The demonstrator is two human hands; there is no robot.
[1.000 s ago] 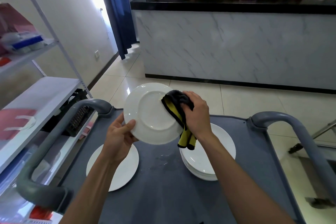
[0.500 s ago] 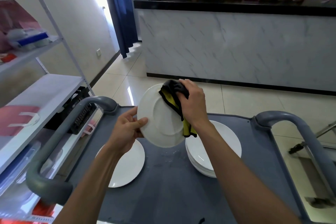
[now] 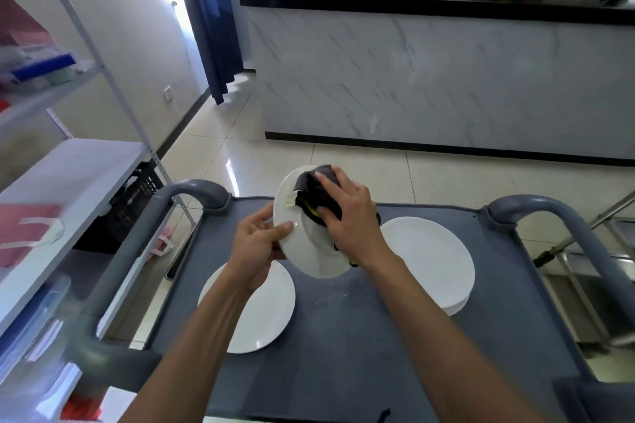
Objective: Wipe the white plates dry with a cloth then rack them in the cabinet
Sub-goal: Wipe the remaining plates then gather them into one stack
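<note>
My left hand (image 3: 257, 244) grips the left rim of a white plate (image 3: 302, 247), held tilted on edge above the grey cart top (image 3: 343, 354). My right hand (image 3: 347, 216) presses a dark cloth with a yellow underside (image 3: 314, 191) against the plate's upper face. One white plate (image 3: 264, 312) lies flat on the cart below my left hand. A stack of white plates (image 3: 433, 261) sits on the cart to the right, partly hidden by my right forearm.
The cart has grey tubular handles on the left (image 3: 137, 251) and right (image 3: 563, 227). A white metal shelf unit (image 3: 68, 175) with boxes stands close on the left. A marble-fronted counter (image 3: 429, 79) crosses the room ahead. Water spots mark the cart between the plates.
The held plate has turned from nearly facing me to steeply edge-on. My right hand and the cloth have slid up toward the plate's top rim.
</note>
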